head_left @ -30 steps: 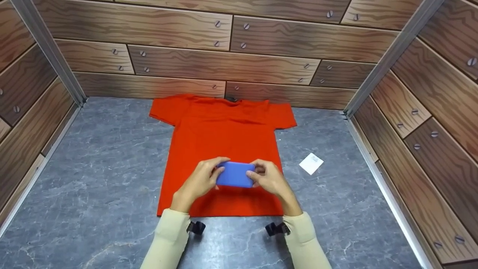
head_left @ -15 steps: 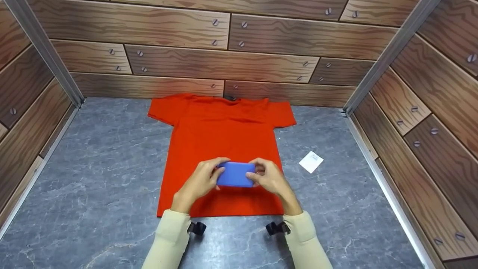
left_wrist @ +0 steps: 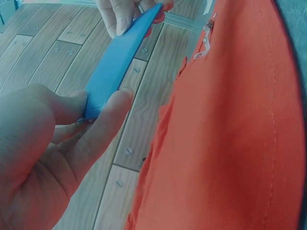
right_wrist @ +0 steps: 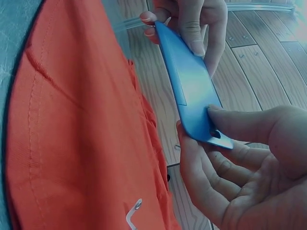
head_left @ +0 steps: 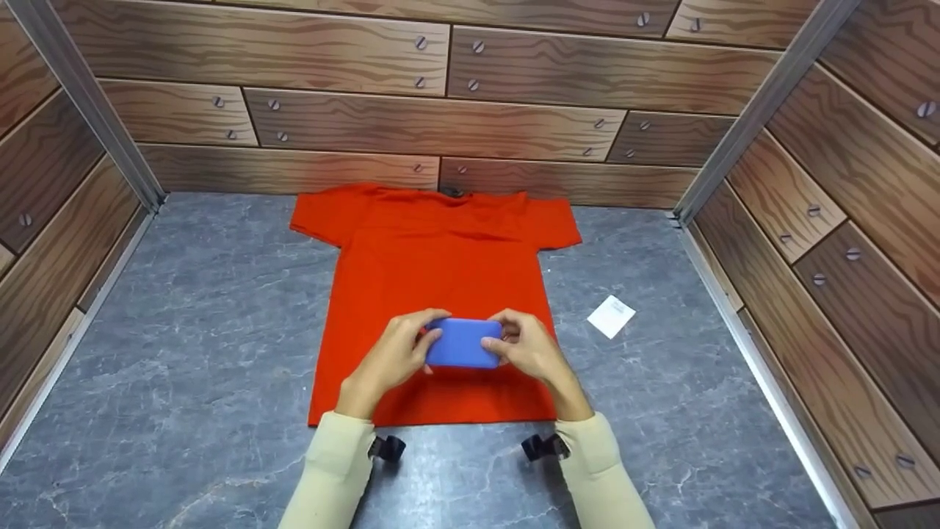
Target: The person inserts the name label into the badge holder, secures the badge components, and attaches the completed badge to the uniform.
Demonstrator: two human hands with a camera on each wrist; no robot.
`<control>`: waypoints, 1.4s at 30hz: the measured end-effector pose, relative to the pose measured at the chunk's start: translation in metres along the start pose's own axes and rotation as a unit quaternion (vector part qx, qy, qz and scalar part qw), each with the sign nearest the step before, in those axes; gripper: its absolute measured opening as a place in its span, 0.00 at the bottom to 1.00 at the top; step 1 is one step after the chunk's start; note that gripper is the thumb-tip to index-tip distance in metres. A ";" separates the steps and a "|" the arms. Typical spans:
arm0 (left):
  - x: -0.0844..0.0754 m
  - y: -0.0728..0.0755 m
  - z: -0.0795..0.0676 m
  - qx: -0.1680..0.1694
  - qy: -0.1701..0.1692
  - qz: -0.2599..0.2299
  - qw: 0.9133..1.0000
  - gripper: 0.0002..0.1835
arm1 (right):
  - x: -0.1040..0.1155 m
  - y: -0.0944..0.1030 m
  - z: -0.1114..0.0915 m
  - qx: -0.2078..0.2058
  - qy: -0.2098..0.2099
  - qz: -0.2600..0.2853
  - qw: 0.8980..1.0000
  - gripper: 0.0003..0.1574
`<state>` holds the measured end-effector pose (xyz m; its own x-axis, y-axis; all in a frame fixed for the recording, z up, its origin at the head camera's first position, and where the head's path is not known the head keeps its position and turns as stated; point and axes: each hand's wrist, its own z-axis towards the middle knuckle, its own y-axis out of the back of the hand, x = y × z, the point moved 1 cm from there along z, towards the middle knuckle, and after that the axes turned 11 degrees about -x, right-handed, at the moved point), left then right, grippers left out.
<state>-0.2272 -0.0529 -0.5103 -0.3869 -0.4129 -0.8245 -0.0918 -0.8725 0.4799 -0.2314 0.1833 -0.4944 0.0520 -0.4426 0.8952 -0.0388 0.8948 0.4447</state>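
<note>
Standing here, I see a person in cream sleeves holding a flat blue case (head_left: 463, 343) up in the air, one end in each hand. The left grip (head_left: 396, 349) is narrow, pinching its end of the case between thumb and fingers. The right grip (head_left: 529, 351) is just as narrow on the opposite end, with the thumb lying on the broad face and the fingers bent behind it. So the case sits directly between the two grips, its long side running from one to the other. Its corners are rounded; a thin seam runs along it, and a small dark opening (right_wrist: 215, 133) shows close to the right thumb.

Below both grips, and reaching away beyond them, a red T-shirt (head_left: 440, 279) lies spread on the grey marbled counter (head_left: 205, 330), its collar on the far side and its hem on the near side. The case is held clear of the cloth, above its lower part. Out to the right of the right grip, apart from the shirt, lies a white square slip (head_left: 611, 317). Just behind each grip, a small black device sits at the cuff. Far beyond them stands a plank-patterned wall (head_left: 352, 117).
</note>
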 end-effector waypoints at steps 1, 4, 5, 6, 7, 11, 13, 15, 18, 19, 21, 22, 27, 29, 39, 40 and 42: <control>0.000 0.000 0.000 0.001 0.001 0.000 1.000 0.19 | 0.000 0.000 0.000 0.000 0.000 -0.001 1.000 0.14; 0.001 -0.001 -0.001 0.001 0.004 0.002 1.000 0.19 | -0.001 -0.001 0.000 -0.001 -0.002 -0.005 1.000 0.13; 0.001 -0.001 -0.002 0.000 0.004 0.002 1.000 0.19 | -0.001 -0.001 0.000 -0.001 -0.001 -0.007 1.000 0.13; 0.001 -0.001 -0.002 -0.002 0.003 0.006 1.000 0.19 | -0.002 -0.001 0.000 -0.001 0.001 -0.009 1.000 0.13; 0.001 -0.001 -0.002 -0.004 0.000 0.010 1.000 0.19 | -0.002 -0.001 0.000 -0.001 0.002 -0.010 1.000 0.13; 0.001 -0.001 -0.002 -0.012 -0.010 0.025 1.000 0.19 | -0.002 -0.002 0.000 -0.005 0.007 -0.011 1.000 0.13; 0.001 -0.001 -0.002 -0.014 -0.011 0.028 0.999 0.19 | -0.003 -0.002 0.000 -0.005 0.009 -0.008 1.000 0.14; 0.001 -0.001 -0.002 -0.015 -0.011 0.028 0.999 0.18 | -0.004 -0.002 0.001 -0.004 0.011 -0.003 1.000 0.14; 0.001 -0.001 -0.003 -0.017 -0.008 0.031 0.999 0.18 | -0.005 -0.002 0.001 0.001 0.012 0.005 1.000 0.14; 0.001 -0.001 -0.003 -0.019 -0.009 0.031 0.999 0.18 | -0.005 -0.002 0.001 0.003 0.009 0.007 1.000 0.14; 0.000 -0.001 -0.003 -0.023 -0.011 0.034 0.999 0.18 | -0.005 -0.002 0.000 0.007 0.000 0.012 1.000 0.15; 0.000 -0.001 -0.004 -0.025 -0.010 0.035 0.999 0.18 | -0.005 -0.002 0.000 0.009 -0.005 0.013 1.000 0.15; -0.001 0.000 -0.004 -0.031 -0.007 0.043 0.999 0.19 | -0.003 -0.002 0.000 0.007 -0.014 0.010 1.000 0.16; -0.001 0.000 -0.004 -0.030 -0.008 0.048 0.998 0.19 | -0.004 -0.002 0.001 0.004 -0.010 0.007 1.000 0.15; 0.000 -0.001 -0.001 -0.028 -0.013 0.053 0.998 0.19 | -0.001 -0.003 0.001 -0.016 -0.002 0.006 1.000 0.14; 0.000 -0.001 -0.001 -0.027 -0.013 0.052 0.998 0.19 | -0.001 -0.003 0.001 -0.016 0.001 0.006 1.000 0.13; 0.000 -0.001 -0.002 -0.027 -0.011 0.050 0.998 0.18 | -0.001 -0.003 0.001 -0.016 0.008 0.005 1.000 0.13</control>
<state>-0.2254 -0.0520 -0.5110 -0.4125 -0.4924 -0.7664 -0.0034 -0.8405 0.5418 -0.2322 0.1808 -0.4964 0.0683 -0.4325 0.8990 -0.0082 0.9009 0.4340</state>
